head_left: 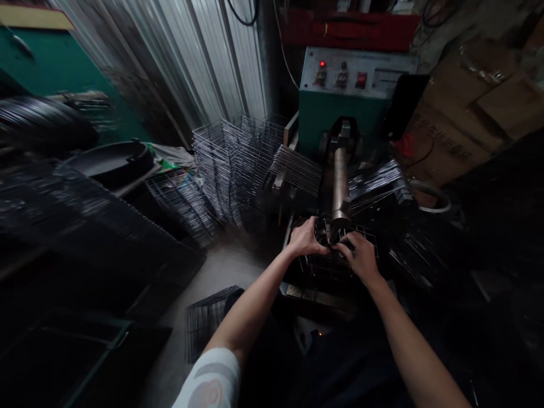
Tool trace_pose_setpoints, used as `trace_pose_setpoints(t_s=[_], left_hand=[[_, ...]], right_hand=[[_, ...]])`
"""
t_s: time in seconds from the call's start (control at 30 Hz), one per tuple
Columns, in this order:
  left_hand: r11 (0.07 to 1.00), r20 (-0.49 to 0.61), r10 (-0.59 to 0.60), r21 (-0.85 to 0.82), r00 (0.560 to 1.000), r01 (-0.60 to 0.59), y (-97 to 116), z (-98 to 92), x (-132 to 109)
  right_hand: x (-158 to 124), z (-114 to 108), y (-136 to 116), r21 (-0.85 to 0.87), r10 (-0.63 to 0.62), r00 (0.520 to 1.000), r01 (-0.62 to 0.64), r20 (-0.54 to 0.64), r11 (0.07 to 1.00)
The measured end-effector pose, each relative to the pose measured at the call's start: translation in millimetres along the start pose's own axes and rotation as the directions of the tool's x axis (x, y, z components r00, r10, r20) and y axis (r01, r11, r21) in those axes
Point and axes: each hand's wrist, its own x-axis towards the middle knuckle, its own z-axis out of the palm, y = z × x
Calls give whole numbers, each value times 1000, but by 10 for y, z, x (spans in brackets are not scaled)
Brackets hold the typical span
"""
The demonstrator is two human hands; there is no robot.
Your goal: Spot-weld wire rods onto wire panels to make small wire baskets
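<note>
Both hands are at a wire grid frame (312,263) under the metal arm (340,181) of a green machine (335,116). My left hand (306,237) grips the grid's left part, thumb pointing in toward the electrode tip. From the other side, my right hand (360,254) pinches at the grid close to the same tip, its fingers curled. The fingertips of the two hands nearly meet below the tip. Small details between the fingers are too dark to make out.
Tall stacks of wire grids (232,164) stand left of the machine. Loose wire rods (376,181) lie to its right, before cardboard boxes (459,124). A black round pan (113,161) and a wire coil (42,122) sit at far left. Another grid stack (206,323) rests on the floor.
</note>
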Motion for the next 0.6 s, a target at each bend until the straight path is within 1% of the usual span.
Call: trace_pose_setpoints(t_s=[0.27,0.47,0.6], left_hand=[[1000,-10,12,-10,1000,-12,-3,-6,-1],[1000,-5,15,4,1000,-15,4,-29,-8],[1000,-13,19,5,1000,-19,-19,1,-17]], right_hand=[[48,-30,11,46,3,999,-4,35,999],[56,-20,54,55,-1,999,-1,38,998],[40,-19,89,68,-6,999,2,50,998]])
